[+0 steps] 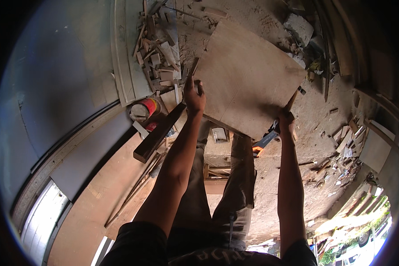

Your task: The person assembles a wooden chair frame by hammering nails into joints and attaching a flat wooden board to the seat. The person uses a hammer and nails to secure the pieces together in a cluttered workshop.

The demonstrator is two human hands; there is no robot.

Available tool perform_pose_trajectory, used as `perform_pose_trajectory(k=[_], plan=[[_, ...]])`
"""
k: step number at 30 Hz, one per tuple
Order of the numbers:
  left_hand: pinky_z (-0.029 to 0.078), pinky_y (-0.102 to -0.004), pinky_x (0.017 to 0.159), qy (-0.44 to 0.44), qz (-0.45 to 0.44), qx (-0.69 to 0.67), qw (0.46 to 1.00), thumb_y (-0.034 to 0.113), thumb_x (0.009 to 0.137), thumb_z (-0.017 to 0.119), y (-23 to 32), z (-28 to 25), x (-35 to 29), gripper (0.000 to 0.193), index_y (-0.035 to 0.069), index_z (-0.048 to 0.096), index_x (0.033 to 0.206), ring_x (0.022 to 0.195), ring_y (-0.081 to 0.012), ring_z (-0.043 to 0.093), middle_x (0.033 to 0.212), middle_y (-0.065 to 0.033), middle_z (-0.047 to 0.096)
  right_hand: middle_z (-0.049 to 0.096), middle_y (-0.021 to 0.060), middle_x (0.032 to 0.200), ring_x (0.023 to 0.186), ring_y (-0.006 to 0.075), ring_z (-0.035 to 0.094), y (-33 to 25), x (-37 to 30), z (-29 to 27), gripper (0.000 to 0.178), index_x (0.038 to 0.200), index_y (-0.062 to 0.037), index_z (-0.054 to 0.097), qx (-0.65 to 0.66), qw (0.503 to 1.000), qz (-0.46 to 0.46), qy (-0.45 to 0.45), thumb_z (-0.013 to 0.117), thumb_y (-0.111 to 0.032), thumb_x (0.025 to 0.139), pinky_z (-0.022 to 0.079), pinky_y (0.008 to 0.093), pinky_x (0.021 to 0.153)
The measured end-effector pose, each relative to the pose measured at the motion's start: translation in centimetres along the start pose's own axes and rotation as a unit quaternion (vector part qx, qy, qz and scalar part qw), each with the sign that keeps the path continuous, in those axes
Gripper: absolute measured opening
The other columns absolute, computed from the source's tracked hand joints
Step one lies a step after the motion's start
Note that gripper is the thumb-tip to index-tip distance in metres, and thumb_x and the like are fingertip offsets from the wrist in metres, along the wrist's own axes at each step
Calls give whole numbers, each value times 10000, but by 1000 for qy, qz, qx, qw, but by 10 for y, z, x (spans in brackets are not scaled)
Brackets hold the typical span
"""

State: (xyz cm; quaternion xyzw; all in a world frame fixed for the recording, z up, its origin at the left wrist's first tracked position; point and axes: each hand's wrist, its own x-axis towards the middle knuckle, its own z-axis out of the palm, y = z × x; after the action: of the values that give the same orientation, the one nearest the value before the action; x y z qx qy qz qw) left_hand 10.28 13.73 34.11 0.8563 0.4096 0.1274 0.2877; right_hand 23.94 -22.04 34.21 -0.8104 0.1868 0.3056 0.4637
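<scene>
A square, pale wooden board point(252, 71) lies tilted in front of me. My left hand point(194, 96) is at its left corner, closed around a dark wooden beam point(159, 134) that slants from beside my left forearm up to the board's edge. Thumb and forefinger show above the wood; the other fingers are hidden. At the board's lower right edge, my right hand point(286, 122) grips a tool with a black and orange handle point(265, 142). A narrow wooden strip point(291, 101) sticks out above that hand. The hand covers most of the tool.
Several wood offcuts point(159, 57) are heaped at the far left, with a red can point(145, 108) below them. A long wooden surface point(88, 213) runs along the left. Scraps and debris point(346, 146) lie on the right floor, and a concrete chunk point(299, 29) sits far right.
</scene>
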Motion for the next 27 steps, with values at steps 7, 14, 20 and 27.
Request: perform_pose_trajectory(k=[7,14,20,27], plan=[[418,-476,976,21,3,12,1000,152,875,654,17,-4,-2,497,-48,465,1289,1119,-431,537,1211,-274,545,617,82,924,793,165,616,-4,-12,-1,341,1051,9,627,43,996,79,1,694,-275,875,549,282,639],[423,-479,952,58,-34,-39,997,189,869,681,18,-6,-7,531,-45,452,1287,1113,-436,527,1206,-269,524,589,87,1025,891,196,605,-3,-10,-5,352,1158,-25,569,14,997,75,-12,698,-185,872,592,354,708],[421,-474,953,78,-26,-78,994,187,842,719,8,-1,-8,570,-39,457,1296,1110,-428,515,1203,-263,524,577,67,1007,899,169,600,-11,-10,-5,303,1142,-34,569,-17,995,91,-22,674,-149,882,613,347,753],[407,-489,960,67,-36,-91,993,175,840,718,4,0,-8,556,-29,466,1291,1134,-422,498,1225,-247,513,575,29,964,849,131,589,-11,-8,-6,275,1122,-58,593,-11,997,79,-20,680,-198,902,591,336,751]])
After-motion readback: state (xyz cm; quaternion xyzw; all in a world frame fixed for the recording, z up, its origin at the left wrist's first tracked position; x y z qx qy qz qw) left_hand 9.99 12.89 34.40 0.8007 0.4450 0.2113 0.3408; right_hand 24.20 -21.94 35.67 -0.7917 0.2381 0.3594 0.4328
